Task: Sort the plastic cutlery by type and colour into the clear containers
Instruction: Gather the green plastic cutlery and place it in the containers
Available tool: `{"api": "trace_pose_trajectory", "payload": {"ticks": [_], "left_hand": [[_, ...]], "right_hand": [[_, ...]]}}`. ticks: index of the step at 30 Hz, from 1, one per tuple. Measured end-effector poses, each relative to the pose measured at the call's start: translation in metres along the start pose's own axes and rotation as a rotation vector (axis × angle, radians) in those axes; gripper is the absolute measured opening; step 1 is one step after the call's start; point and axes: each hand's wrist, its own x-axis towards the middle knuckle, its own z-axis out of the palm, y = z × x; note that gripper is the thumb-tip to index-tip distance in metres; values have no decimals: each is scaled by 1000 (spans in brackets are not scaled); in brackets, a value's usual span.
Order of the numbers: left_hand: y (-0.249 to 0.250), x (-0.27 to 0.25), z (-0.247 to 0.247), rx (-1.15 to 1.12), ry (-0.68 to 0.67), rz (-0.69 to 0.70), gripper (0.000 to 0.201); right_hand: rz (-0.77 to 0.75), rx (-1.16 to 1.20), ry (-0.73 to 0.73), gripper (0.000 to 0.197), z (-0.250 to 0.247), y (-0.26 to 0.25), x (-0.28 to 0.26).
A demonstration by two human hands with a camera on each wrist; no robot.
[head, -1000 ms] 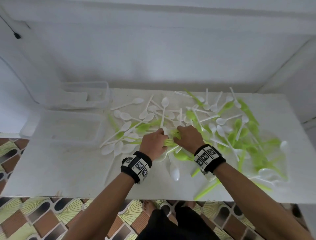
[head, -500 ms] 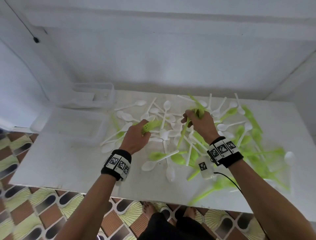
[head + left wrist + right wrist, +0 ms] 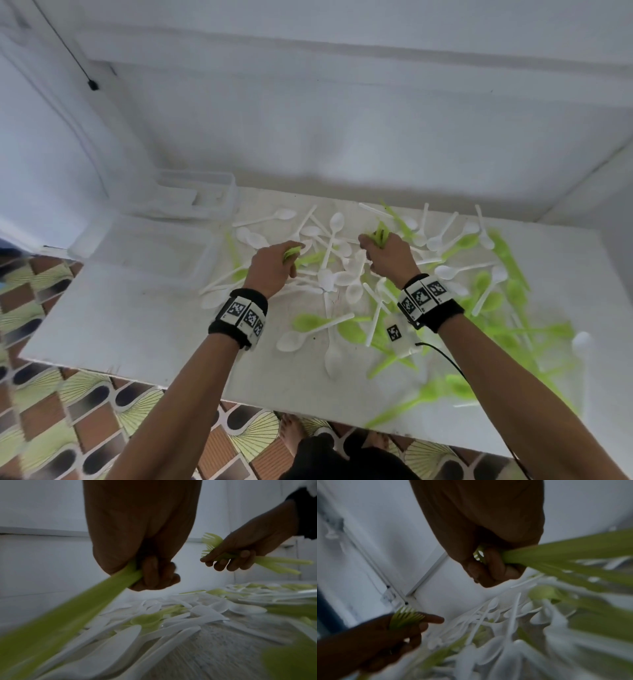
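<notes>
Cutlery (image 3: pixel 342 270) is lying scattered across the white table (image 3: pixel 137 325), white spoons and green pieces tangled together, and both hands are working above the middle of the heap. The left hand (image 3: pixel 274 265) is clenching a bundle of green forks (image 3: pixel 85 601), tines poking out past the knuckles and handles trailing back toward the wrist. The right hand (image 3: pixel 388 255) is likewise gripping its own bunch of green forks (image 3: pixel 212 543), handles fanning out behind the fingers.

Two clear containers are sitting at the table's left end, the nearer container (image 3: pixel 147 253) just beside the left edge of the heap and the farther container (image 3: pixel 195 195) behind it against the wall. Both are lying to the left of the hands, so the left hand is the closer one, and the right would be reaching across the pile. Judging by this, the coming move is turning on that leftward direction: the bundles' long axes are running roughly front to back, so they would be needing a turn to lie along a container's length.
</notes>
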Motion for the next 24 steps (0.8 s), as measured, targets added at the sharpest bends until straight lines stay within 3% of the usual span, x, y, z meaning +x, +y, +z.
{"api": "trace_pose_trajectory", "payload": {"ticks": [4, 7, 10, 13, 16, 18, 20, 24], "left_hand": [[9, 18, 21, 473, -125, 93, 43], [11, 20, 35, 615, -147, 138, 40], [7, 20, 39, 569, -56, 151, 23], [4, 14, 38, 455, -47, 146, 18], [13, 4, 40, 289, -44, 187, 20], [24, -2, 44, 221, -89, 213, 19], [36, -7, 51, 195, -156, 243, 19], [60, -22, 64, 265, -404, 248, 56]], "right_hand": [[-197, -605, -145, 42, 2, 13, -5], [-193, -781, -311, 50, 4, 25, -14], [-218, -709, -351, 39, -3, 33, -21], [-166, -472, -195, 22, -16, 41, -20], [-87, -528, -52, 39, -30, 51, -11], [-17, -569, -39, 53, -37, 55, -7], [24, -573, -52, 55, -40, 59, -5], [19, -528, -46, 34, -42, 69, -2]]}}
